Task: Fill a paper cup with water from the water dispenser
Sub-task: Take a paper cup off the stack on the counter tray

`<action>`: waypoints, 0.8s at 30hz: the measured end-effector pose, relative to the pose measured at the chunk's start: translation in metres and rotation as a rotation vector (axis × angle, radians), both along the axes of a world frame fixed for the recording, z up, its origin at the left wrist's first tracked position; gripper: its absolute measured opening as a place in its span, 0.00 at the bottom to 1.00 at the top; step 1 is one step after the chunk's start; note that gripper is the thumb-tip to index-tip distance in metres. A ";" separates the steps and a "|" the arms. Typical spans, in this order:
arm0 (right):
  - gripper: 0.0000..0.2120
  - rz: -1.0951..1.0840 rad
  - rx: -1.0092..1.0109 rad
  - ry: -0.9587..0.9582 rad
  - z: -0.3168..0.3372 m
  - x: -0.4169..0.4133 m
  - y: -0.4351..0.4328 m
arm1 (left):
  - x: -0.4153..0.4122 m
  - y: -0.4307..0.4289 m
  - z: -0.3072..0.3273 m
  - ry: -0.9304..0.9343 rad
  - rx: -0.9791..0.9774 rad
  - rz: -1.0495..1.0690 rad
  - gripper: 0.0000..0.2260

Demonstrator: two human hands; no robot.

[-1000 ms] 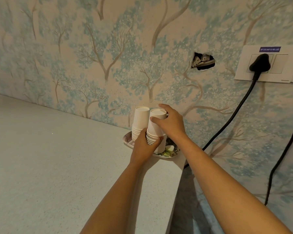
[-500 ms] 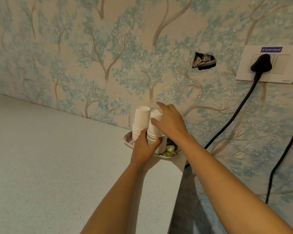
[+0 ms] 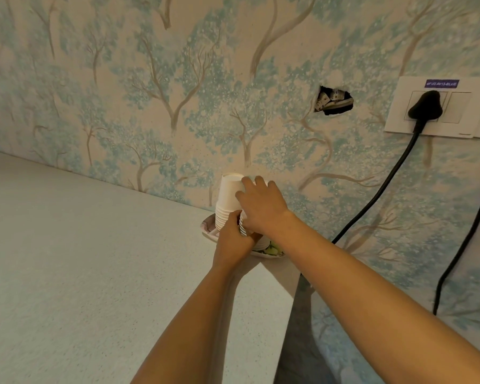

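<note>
Two stacks of white paper cups stand upside down on a small patterned plate [image 3: 207, 227] at the counter's far right corner, against the wall. The left stack [image 3: 227, 200] is in plain sight. My right hand [image 3: 261, 206] covers the top of the right stack [image 3: 243, 228] and grips its upper cup. My left hand [image 3: 233, 242] holds the lower rims of that same stack from the front. Most of the right stack is hidden by my hands. No water dispenser is in view.
The pale speckled counter [image 3: 94, 259] ends at a right edge just past the plate. A black plug [image 3: 424, 109] sits in a wall socket, its cable [image 3: 380, 189] running down beside the counter. A second black cable [image 3: 466, 239] hangs at the far right. A hole [image 3: 333, 102] gapes in the wallpaper.
My right hand has slid down over the top of the right stack, now hiding the cup it grips. My left hand stays on the stack's lower rims.
</note>
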State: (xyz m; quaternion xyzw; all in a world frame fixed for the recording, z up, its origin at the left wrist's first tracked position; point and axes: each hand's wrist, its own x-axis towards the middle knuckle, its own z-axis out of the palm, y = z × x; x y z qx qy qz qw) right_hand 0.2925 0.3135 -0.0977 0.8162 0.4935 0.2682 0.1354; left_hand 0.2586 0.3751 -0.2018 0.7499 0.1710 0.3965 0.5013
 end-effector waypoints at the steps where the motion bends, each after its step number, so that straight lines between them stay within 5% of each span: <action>1: 0.23 0.006 -0.016 -0.020 -0.001 -0.001 0.002 | 0.001 0.000 0.000 -0.001 -0.002 0.005 0.17; 18: 0.14 0.087 -0.055 -0.263 -0.010 -0.001 0.008 | 0.004 0.005 -0.006 0.027 0.008 0.036 0.18; 24: 0.19 0.091 0.082 -0.258 0.031 0.003 0.005 | 0.005 0.008 -0.008 0.020 0.027 0.033 0.21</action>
